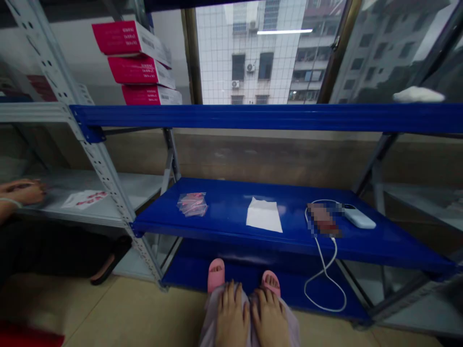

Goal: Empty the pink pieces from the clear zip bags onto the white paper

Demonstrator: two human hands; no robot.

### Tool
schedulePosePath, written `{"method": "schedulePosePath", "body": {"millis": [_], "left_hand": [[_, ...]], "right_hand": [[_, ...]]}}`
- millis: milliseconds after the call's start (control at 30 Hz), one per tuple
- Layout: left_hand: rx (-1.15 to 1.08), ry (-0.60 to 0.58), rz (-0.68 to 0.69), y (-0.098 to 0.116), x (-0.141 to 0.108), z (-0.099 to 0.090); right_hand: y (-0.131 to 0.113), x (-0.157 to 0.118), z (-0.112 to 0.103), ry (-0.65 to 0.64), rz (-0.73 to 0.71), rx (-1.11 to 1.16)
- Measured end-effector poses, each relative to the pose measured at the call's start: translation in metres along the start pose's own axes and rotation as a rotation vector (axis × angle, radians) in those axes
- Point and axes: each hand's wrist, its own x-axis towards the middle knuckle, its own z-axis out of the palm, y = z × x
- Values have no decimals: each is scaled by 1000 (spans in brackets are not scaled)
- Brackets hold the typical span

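Note:
My left hand (pixel 232 315) and my right hand (pixel 270 318) lie flat on my knees at the bottom of the view, fingers stretched out, holding nothing. Above them is a blue shelf (pixel 227 193). It bears small clear plastic bags (pixel 193 204) with pink contents at the left and a white sheet (pixel 264 215) in the middle. At the right lies a blurred reddish object (pixel 323 220), with a white cable (pixel 334 250) hanging over the edge, and a pale power bank (pixel 359 216) beside it.
Pink-and-white boxes (pixel 135 70) are stacked behind the upper blue beam (pixel 253 116). A grey upright (pixel 104 168) stands at the left. Beyond it, another person's hands (pixel 25 192) are near printed cards (pixel 86 198). A lower blue shelf (pixel 300 289) is near my pink slippers (pixel 216 275).

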Motion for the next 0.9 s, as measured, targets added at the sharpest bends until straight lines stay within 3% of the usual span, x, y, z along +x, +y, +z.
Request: {"method": "schedulePosePath", "body": {"millis": [267, 733, 900], "left_hand": [[-35, -65, -10, 2, 10, -17], [-25, 2, 52, -9, 11, -6], [-64, 34, 48, -7, 7, -4]], "right_hand": [[11, 2, 2, -49, -38, 54], [13, 2, 8, 25, -37, 27], [12, 3, 5, -6, -19, 52]]}}
